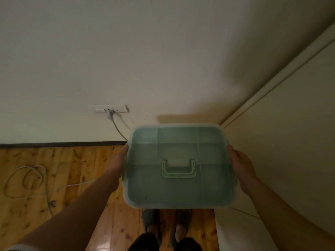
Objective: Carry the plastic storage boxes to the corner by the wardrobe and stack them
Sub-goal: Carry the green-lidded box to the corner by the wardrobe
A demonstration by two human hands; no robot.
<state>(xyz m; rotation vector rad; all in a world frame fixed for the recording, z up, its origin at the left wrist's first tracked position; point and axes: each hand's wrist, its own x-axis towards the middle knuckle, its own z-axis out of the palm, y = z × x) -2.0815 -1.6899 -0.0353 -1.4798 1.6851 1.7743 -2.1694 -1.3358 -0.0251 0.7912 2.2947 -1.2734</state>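
Green storage box [178,167] held lid-up over floor [63,169]; left hand [117,163] and right hand [242,165] grip opposite sides. Corner [220,124] just ahead, wardrobe [290,142] to the right

The storage box [208,185] is smooth, cloudy, translucent green plastic with a paler green matt handle [178,175]. The floor [72,160] is knotty wood, varnished to a gloss. The far wall [163,51] looks matt-painted; the wardrobe [290,133] on the right is smooth and matt.
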